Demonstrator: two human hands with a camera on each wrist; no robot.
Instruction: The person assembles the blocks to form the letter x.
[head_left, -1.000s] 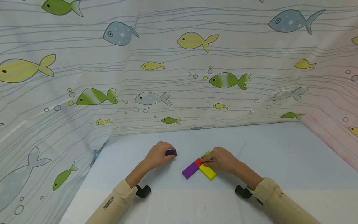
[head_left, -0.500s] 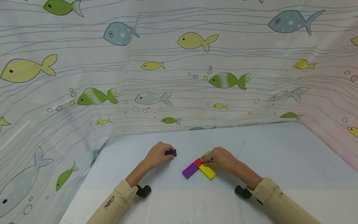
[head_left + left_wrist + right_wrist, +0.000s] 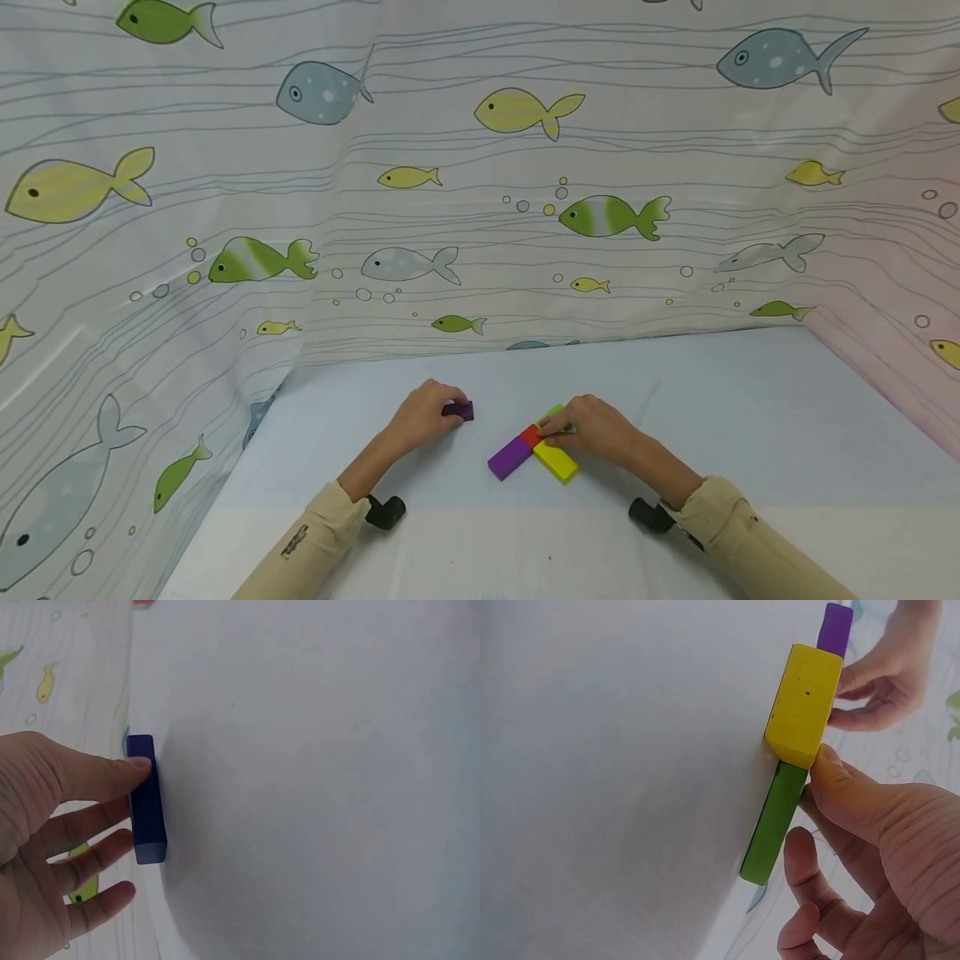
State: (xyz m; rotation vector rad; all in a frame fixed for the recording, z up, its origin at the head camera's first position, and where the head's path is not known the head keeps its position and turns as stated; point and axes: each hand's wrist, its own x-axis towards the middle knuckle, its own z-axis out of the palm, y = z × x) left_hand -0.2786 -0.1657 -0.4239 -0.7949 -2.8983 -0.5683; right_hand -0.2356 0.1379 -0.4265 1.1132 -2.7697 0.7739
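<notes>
My left hand [image 3: 424, 415] pinches a dark blue-purple block [image 3: 147, 802] between thumb and fingers, left of the other blocks. Just right of it, a purple block [image 3: 510, 458], a small red block [image 3: 531, 435] and a green block [image 3: 772, 825] form a slanting row. From the row's middle a yellow block [image 3: 557, 462] juts toward me, touching the red one. My right hand [image 3: 594, 427] pinches at this junction, fingertips on the red block beside the yellow block's end. Its hand hides most of the green block in the head view; the red one is hidden in the right wrist view.
A white table [image 3: 480, 542] lies under the blocks, backed by a curtain [image 3: 465, 217] printed with fish. A black wrist device [image 3: 386, 512] is on the left wrist, and another black device [image 3: 651, 515] on the right wrist.
Both hands and the blocks stay practically where they were. Only the camera view has shifted slightly.
</notes>
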